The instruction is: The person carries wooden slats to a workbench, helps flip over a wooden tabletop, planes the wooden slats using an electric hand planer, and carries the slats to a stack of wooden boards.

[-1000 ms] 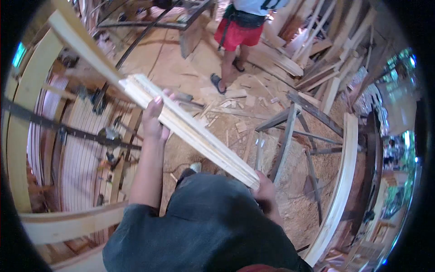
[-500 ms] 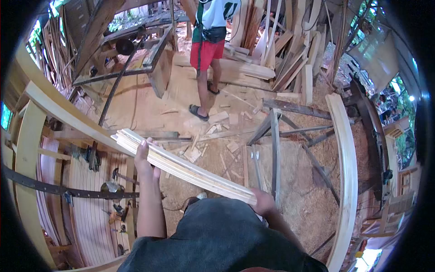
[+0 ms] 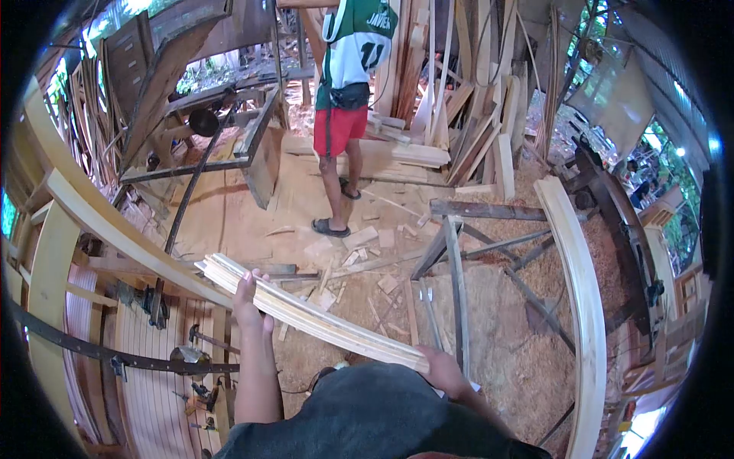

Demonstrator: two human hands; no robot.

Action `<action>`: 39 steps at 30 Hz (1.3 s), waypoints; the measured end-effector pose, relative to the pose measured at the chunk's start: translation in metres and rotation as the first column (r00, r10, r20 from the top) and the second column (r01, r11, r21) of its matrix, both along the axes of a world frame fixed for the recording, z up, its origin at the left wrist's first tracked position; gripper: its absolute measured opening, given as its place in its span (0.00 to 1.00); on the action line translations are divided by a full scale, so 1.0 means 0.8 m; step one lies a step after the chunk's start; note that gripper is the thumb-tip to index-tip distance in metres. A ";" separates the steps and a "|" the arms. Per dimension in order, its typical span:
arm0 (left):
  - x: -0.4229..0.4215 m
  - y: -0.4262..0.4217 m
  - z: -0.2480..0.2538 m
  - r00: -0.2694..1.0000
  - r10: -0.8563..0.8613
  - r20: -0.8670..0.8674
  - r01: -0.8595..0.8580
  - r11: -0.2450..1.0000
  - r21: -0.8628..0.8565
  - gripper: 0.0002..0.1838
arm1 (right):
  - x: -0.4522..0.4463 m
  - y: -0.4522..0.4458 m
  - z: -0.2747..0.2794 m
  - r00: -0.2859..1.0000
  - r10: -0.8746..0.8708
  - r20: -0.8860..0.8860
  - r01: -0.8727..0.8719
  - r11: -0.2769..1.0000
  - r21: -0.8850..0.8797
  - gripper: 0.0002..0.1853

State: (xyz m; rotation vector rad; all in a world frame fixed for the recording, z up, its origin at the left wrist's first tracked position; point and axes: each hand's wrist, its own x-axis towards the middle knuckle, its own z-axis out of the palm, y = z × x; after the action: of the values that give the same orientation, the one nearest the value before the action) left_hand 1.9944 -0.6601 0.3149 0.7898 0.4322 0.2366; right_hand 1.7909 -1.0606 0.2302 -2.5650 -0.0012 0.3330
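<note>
Nearest, the wearer's dark shirt [image 3: 375, 417] is filling the near edge. Just beyond it, a bundle of pale wooden strips [image 3: 329, 321] is slanting from far left to near right, above the floor. The right hand [image 3: 445, 372] is wrapping around its near right end; I cannot tell whether those fingers are spread or together. The left hand [image 3: 251, 306] is clasping the other end, thumb and fingers pinching the strips. Near left, a hammer [image 3: 216, 340] is lying on slatted boards [image 3: 153, 382]. To the right, a long pale beam [image 3: 585, 306] is standing out beside a wooden trestle [image 3: 459, 283]. Farther, offcuts [image 3: 363, 237] are littering the floor; a person in red shorts [image 3: 340, 131] is standing near stacked lumber [image 3: 485, 115].
</note>
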 end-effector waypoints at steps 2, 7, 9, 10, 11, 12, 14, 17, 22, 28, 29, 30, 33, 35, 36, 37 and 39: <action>0.001 0.004 -0.005 0.999 -0.036 0.021 0.036 0.999 -0.001 0.24 | 0.000 0.005 0.008 1.000 -0.024 -0.006 0.024 1.000 0.014 0.29; -0.003 -0.006 0.013 1.000 -0.011 -0.007 0.011 1.000 0.000 0.22 | 0.000 0.002 -0.001 1.000 -0.019 -0.015 0.019 0.999 0.033 0.29; -0.002 -0.006 0.012 1.000 -0.016 -0.004 0.016 1.000 0.005 0.22 | 0.001 0.003 0.001 1.000 -0.020 0.005 0.020 0.999 0.029 0.28; 0.000 -0.004 0.008 1.000 -0.014 0.000 0.014 1.000 0.002 0.21 | -0.001 0.005 0.003 1.000 -0.022 0.016 0.021 0.999 0.024 0.28; 0.003 -0.001 -0.001 1.000 -0.012 0.001 0.012 1.000 -0.002 0.20 | -0.003 0.006 0.003 0.999 -0.022 0.025 0.022 1.000 0.018 0.28; 0.003 0.001 -0.006 1.000 -0.011 -0.001 0.011 1.000 -0.004 0.20 | -0.002 0.004 -0.003 1.000 -0.030 0.010 0.030 0.999 0.024 0.28; -0.004 -0.004 0.007 1.000 -0.009 0.006 0.009 1.000 0.026 0.18 | -0.004 0.000 -0.022 0.998 -0.046 -0.035 0.047 0.998 0.036 0.28; -0.004 -0.006 0.008 0.999 -0.030 0.035 0.030 0.999 0.014 0.15 | -0.002 0.002 -0.016 0.997 -0.050 -0.057 0.050 0.999 -0.001 0.28; -0.005 0.001 -0.002 0.998 -0.034 0.058 0.035 0.999 -0.016 0.14 | -0.002 0.004 -0.017 0.994 -0.072 -0.079 0.071 0.997 -0.022 0.29; -0.004 0.006 -0.013 0.998 -0.042 0.047 0.042 0.999 0.011 0.17 | -0.009 0.007 -0.011 0.992 -0.087 -0.092 0.083 0.995 -0.047 0.30; -0.003 0.011 -0.020 0.998 -0.052 0.027 0.052 0.999 0.007 0.18 | -0.010 0.007 -0.013 0.991 -0.087 -0.103 0.082 0.995 -0.057 0.30; -0.002 0.010 -0.016 0.998 -0.064 0.009 0.064 0.998 0.004 0.18 | -0.009 0.007 -0.012 0.992 -0.079 -0.101 0.074 0.996 -0.052 0.30; -0.009 -0.003 0.001 0.999 -0.022 -0.027 0.023 0.999 0.037 0.20 | -0.012 0.008 -0.012 0.992 -0.063 -0.107 0.059 0.997 -0.045 0.30; -0.006 0.005 -0.011 0.998 -0.064 -0.025 0.064 0.998 0.025 0.19 | -0.015 0.006 -0.024 0.990 -0.065 -0.127 0.059 0.997 -0.049 0.29; -0.006 0.004 -0.008 0.996 -0.085 -0.025 0.085 0.996 0.019 0.19 | -0.017 0.006 -0.027 0.988 -0.065 -0.141 0.058 0.997 -0.047 0.30; -0.007 0.001 -0.005 0.998 -0.053 -0.039 0.054 0.998 0.032 0.18 | -0.017 0.005 -0.030 0.986 -0.064 -0.154 0.058 0.997 -0.046 0.30; -0.008 -0.010 0.005 0.998 0.016 -0.058 -0.012 0.998 0.055 0.16 | -0.014 0.003 -0.028 0.987 -0.056 -0.151 0.051 0.998 -0.037 0.30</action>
State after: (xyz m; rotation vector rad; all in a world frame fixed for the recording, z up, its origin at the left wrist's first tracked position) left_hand 1.9877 -0.6680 0.3189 0.8488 0.4886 0.2394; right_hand 1.7799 -1.0579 0.2079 -2.5599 0.1303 0.5115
